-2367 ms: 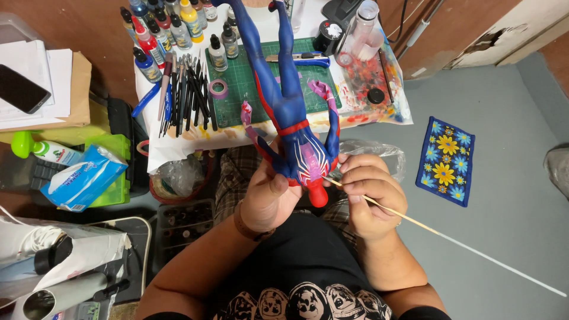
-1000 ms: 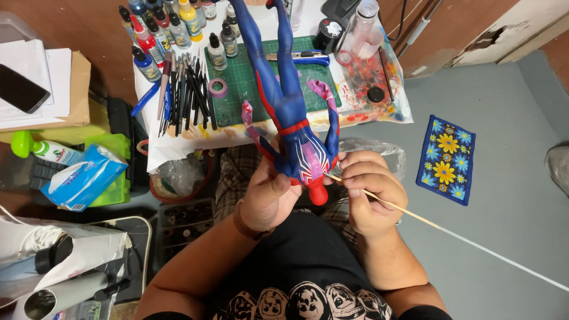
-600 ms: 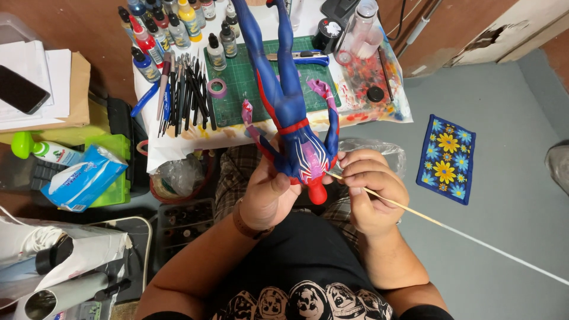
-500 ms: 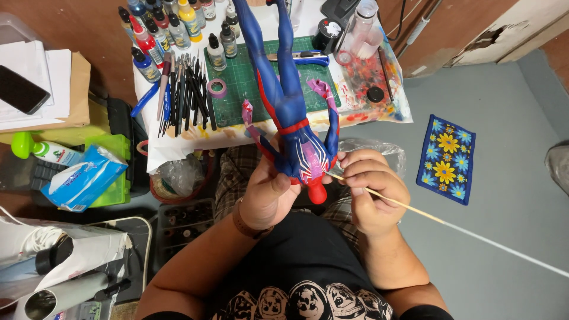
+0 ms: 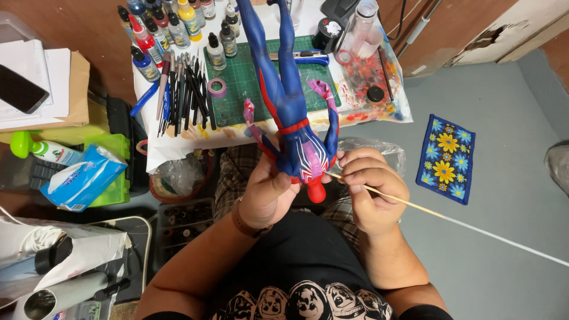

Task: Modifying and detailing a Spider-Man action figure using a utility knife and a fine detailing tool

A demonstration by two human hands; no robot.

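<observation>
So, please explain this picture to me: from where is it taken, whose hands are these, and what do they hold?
The camera sits on a person's head and looks down, so you see that person's own arms and lap. The left hand grips a blue and red action figure, head down, by its upper body. The right hand pinches a long thin brush, its tip at the figure's shoulder. Beyond is a small table with a green cutting mat, paint bottles and a row of brushes. A flowered cloth lies on the floor.

Hobby painting nook — paint bottles (image 5: 155,28), brushes (image 5: 184,89), cutting mat (image 5: 246,89).
</observation>
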